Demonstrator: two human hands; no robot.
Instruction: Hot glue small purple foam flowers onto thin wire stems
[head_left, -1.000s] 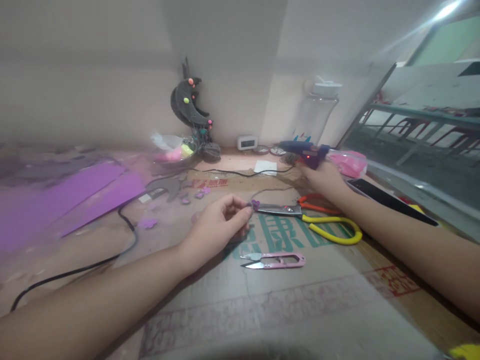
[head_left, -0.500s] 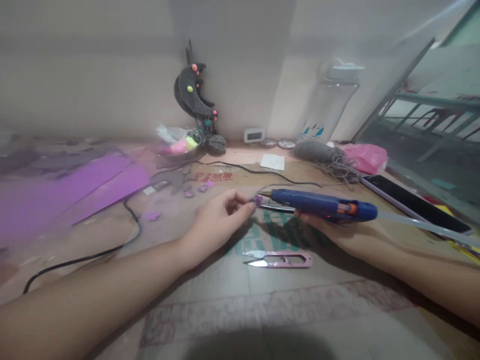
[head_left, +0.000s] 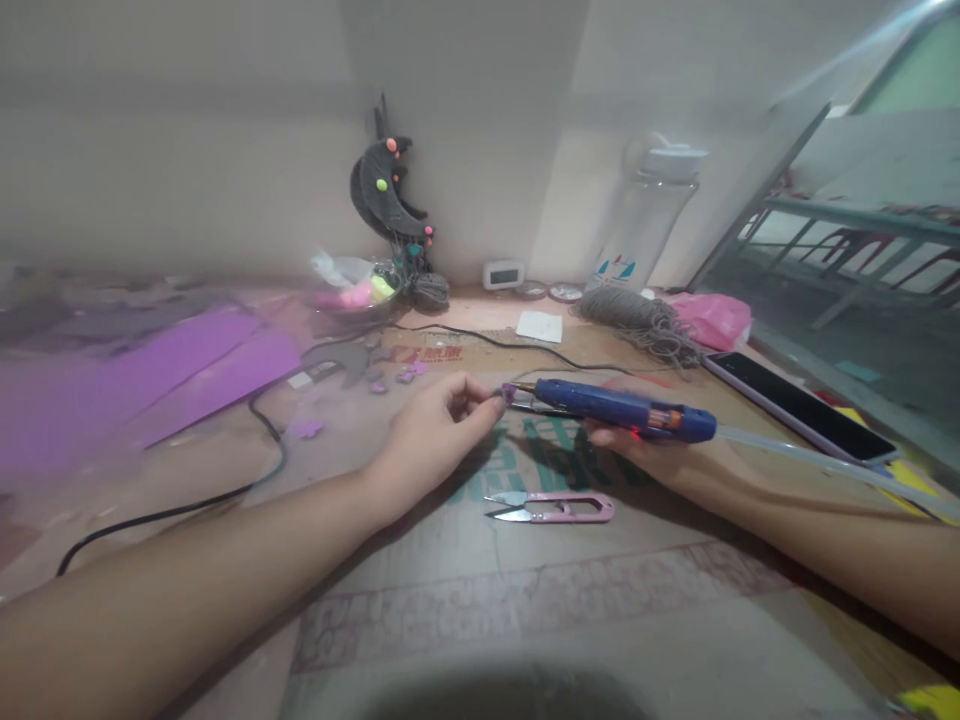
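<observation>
My left hand (head_left: pixel 435 435) is closed, thumb and fingertips pinching a small purple flower cutout (head_left: pixel 509 393). The nozzle of a blue hot glue gun (head_left: pixel 600 402) meets the flower, or is very close to it. My right hand (head_left: pixel 652 455) wraps the gun from below, its fingers partly hidden behind the body. A clear glue stick (head_left: pixel 795 452) trails out of the gun's rear, and a thin dark rod shows under the nozzle. Pink-handled thread snips (head_left: pixel 574 508) lie on the table below both hands, blades pointing left.
Purple sheets (head_left: pixel 217 370) and loose flower cutouts (head_left: pixel 307 429) lie left, near a black cord (head_left: pixel 172 513). At the back are a grey felt moon (head_left: pixel 382 190), a small digital clock (head_left: pixel 503 275), a clear bottle (head_left: pixel 645 225) and grey yarn (head_left: pixel 626 313). A phone (head_left: pixel 802 405) lies right.
The glue gun's nozzle has come down to the flower, which now appears turned more edge-on. The right hand has shifted slightly left. The camera view has moved a little.
</observation>
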